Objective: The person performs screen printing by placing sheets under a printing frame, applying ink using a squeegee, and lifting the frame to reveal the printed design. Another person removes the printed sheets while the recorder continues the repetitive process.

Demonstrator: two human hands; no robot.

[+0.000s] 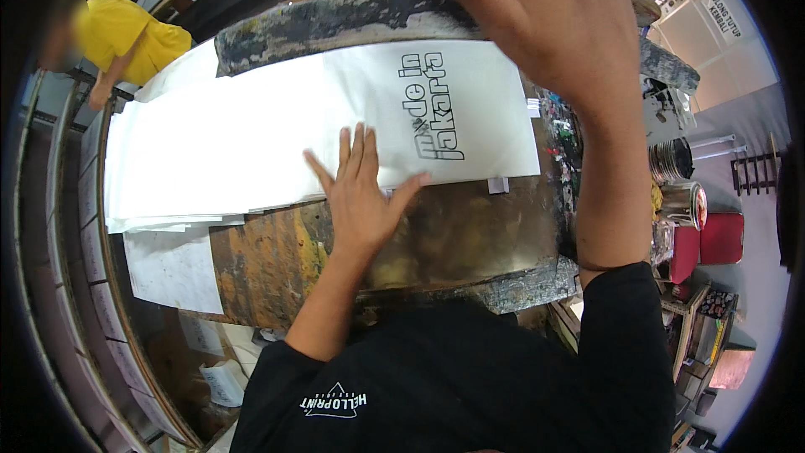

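Note:
My left hand [360,193] lies with fingers spread on the lower edge of a white sheet [251,134]. Black outlined lettering [432,107] is printed on the sheet's right part, a little right of that hand. The sheet rests on a stained brown work board [461,231], with more white sheets layered under its left end. Raised above the sheet's upper right corner is my right hand [558,25], close to the camera. Its thumb points up and left in front of an ink-stained frame [352,21]; the other fingers are cut off by the picture's top edge.
A person in a yellow shirt [130,38] stands at the far left beside long racks [109,319]. On the right are metal cans [683,205], a red chair [721,237] and a cluttered shelf [700,344]. Small pale tabs [498,185] stick out at the sheet's edge.

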